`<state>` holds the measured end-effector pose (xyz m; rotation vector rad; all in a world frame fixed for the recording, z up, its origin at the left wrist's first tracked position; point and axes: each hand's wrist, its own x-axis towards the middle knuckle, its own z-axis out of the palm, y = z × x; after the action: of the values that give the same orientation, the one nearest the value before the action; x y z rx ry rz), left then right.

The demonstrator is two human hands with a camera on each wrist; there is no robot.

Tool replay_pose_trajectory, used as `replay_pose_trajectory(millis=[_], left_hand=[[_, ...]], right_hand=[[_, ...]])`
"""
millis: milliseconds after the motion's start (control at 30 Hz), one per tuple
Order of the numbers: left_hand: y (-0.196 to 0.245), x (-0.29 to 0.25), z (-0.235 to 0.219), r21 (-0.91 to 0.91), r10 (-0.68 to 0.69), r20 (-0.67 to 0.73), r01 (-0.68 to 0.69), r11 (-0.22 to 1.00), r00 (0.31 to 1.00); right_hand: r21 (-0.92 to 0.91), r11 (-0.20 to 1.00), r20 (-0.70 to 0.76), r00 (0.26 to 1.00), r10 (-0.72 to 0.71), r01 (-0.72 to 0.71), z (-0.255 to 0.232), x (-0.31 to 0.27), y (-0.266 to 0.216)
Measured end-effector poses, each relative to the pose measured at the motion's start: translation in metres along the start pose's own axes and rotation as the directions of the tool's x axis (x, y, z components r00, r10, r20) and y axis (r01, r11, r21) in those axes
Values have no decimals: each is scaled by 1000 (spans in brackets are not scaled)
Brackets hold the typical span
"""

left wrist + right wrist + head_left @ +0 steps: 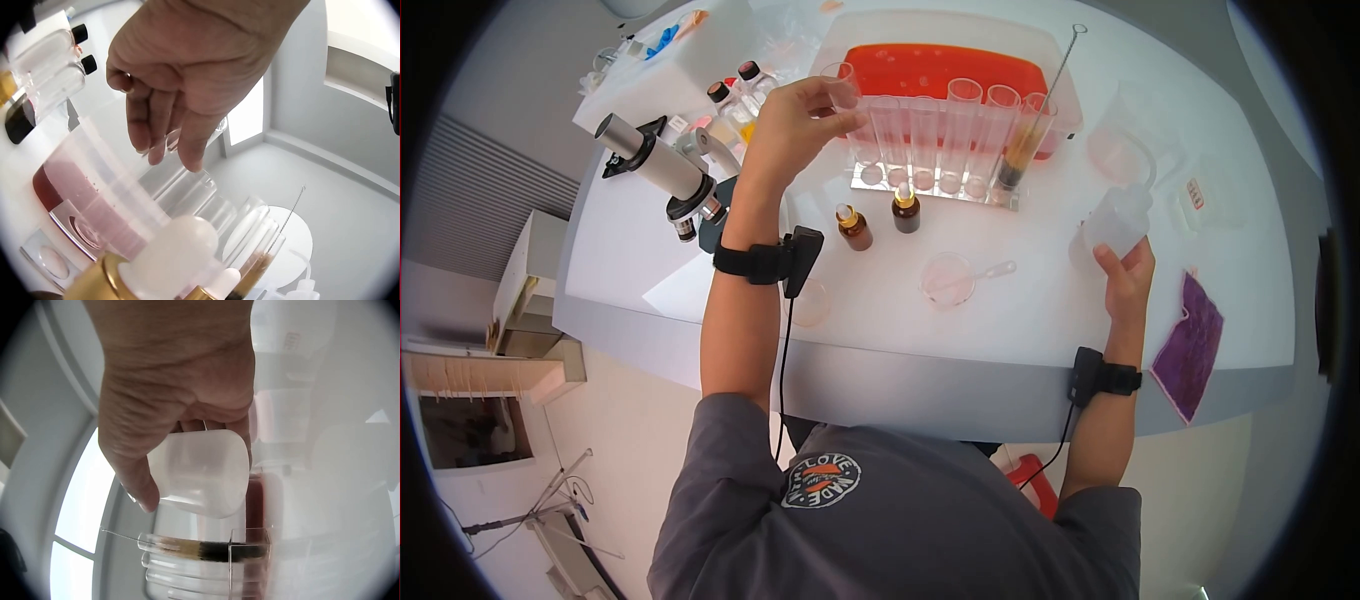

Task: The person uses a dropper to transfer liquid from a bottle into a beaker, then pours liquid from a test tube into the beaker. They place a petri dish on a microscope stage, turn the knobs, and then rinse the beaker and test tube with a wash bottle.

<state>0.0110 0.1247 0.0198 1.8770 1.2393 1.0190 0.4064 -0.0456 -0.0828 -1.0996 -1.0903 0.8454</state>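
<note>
My left hand (pixel 795 125) pinches a clear test tube (pixel 840 85) near its rim, at the left end of the clear rack (pixel 935 195). More glass tubes (pixel 963 115) stand upright in a row to its right. The rightmost tube (pixel 1022 150) holds a layered brown and black filling, and a thin wire brush (pixel 1063 65) sticks out of its top. Off to the right of the rack, my right hand (pixel 1128 275) grips a translucent white squeeze bottle (pixel 1117 215). In the right wrist view, the bottle's rounded body (pixel 206 472) lies between thumb and fingers.
Two brown dropper bottles (pixel 906 210) stand before the rack, with a petri dish (pixel 948 279) and small spoon (pixel 997 270) nearer. A tub of red liquid (pixel 930 70) sits behind. At left are a microscope (pixel 660 165) and black-capped bottles (pixel 750 85); a purple cloth (pixel 1192 340) lies right.
</note>
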Motion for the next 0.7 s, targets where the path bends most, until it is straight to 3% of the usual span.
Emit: replay_pose_trajectory(millis=[300,400,500,600,700], left_hand=[[-13,6,2,23,33,20,-33,999,999],[-3,1,4,199,-25,24,19,980,999],[-7,1,6,264,-34,76,13,964,997],[-3,-5,11,352,-72,27,58,934,997],[-16,-3,11,309,-35,58,16,951,998]], right_hand=[[-5,1000,-9,1000,2,-2,1,-1,-3],[-14,1000,-12,1000,-1,1,3,-1,-4],[-19,1000,-11,1000,-2,1,0,-1,0],[-20,1000,-18,1000,2,-2,-1,0,1],[-22,1000,-15,1000,6,-7,-2,0,3]])
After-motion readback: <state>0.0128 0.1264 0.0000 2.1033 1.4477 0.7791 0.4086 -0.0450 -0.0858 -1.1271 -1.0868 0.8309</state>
